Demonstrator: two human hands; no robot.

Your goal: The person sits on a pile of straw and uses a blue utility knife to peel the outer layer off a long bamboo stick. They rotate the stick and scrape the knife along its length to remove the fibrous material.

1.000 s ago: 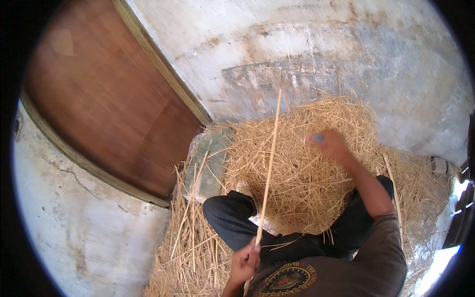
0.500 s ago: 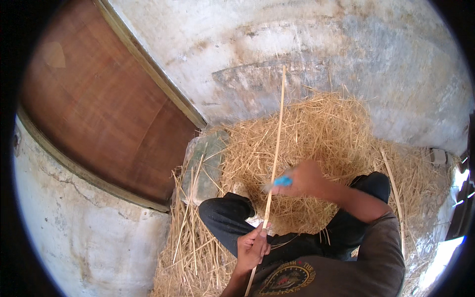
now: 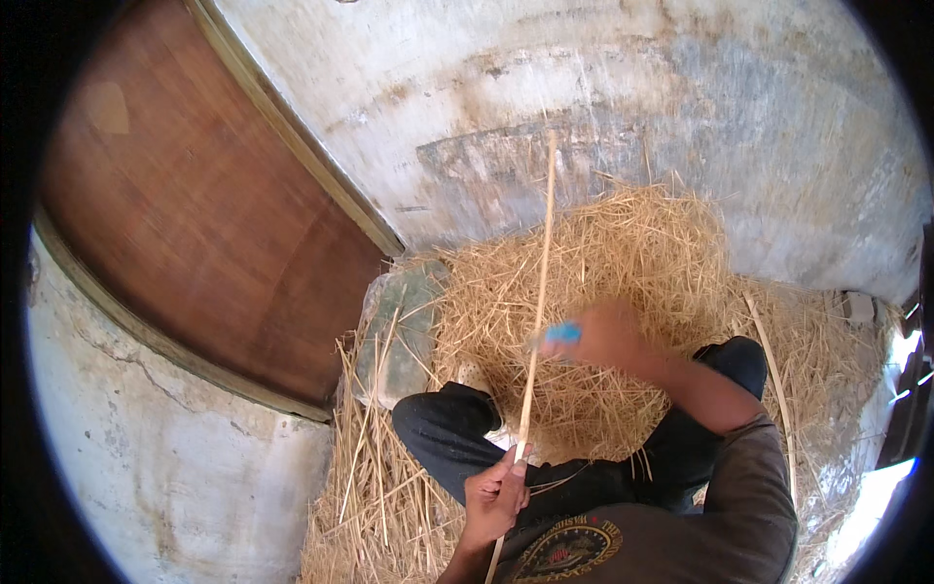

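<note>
A long, thin pale strip that looks like bamboo or wood (image 3: 545,263) runs from beside my body up toward the wall. My left hand (image 3: 494,494) is closed around its lower part, near my lap. Farther up, my right hand (image 3: 611,341), smeared by motion, grips a blue-handled tool (image 3: 562,334). The tool's end meets the strip or lies just beside it; blur hides the blade's shape. Both legs are folded under me, in dark trousers (image 3: 443,423).
Loose straw-like shavings (image 3: 652,243) heap up before me, against a stained plaster wall (image 3: 720,107). At the left are a flat stone block (image 3: 397,321), a brown door panel (image 3: 214,204) and several cut strips (image 3: 384,487). Another long strip (image 3: 773,375) lies at the right.
My right hand and the blue-handled tool have moved up along the strip, away from my left hand. The strip's far end has shifted slightly left. My left hand stays almost in place.
</note>
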